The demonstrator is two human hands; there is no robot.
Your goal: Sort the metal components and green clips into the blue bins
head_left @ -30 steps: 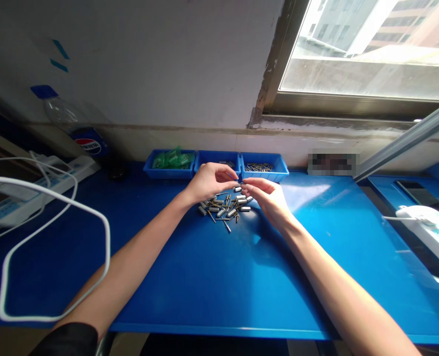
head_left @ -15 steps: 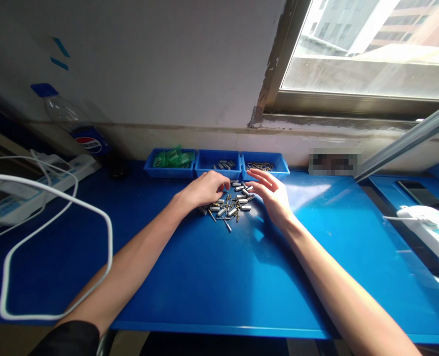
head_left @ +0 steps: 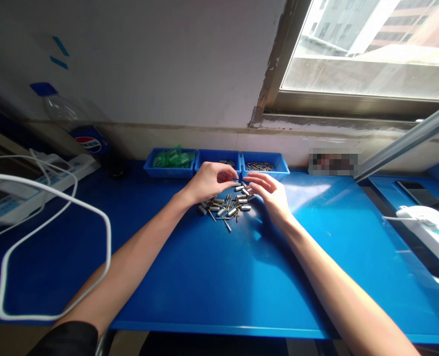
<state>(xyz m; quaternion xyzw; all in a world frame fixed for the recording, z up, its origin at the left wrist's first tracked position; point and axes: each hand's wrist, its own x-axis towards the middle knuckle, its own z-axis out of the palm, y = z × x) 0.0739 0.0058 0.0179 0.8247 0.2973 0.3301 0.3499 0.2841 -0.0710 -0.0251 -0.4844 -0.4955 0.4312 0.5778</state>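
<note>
A loose pile of small silvery metal cylinders (head_left: 232,211) and thin brass-and-steel pins (head_left: 227,225) lies on the blue table. My left hand (head_left: 210,182) hovers over the pile's far left side, its thumb and fingers curved apart with a gap between them. I see nothing held in it. At the pile's right edge is my right hand (head_left: 273,198), fingers loosely stretched and spread, the thumb side close to a few cylinders. Whether it touches them I cannot tell. Just beyond both hands stands the middle blue bin (head_left: 200,159), with metal cylinders partly hidden behind my left hand.
The left bin holds green plastic packets (head_left: 173,158); the right bin (head_left: 284,165) holds pins. A cola bottle (head_left: 89,141) and power strip (head_left: 82,165) stand at left, where a white cable (head_left: 110,232) loops over my forearm. Another power strip (head_left: 430,227) lies at right.
My left hand has opened from a closed curl and shifted slightly up and right, uncovering cylinders at the pile's left. My right hand has barely moved.
</note>
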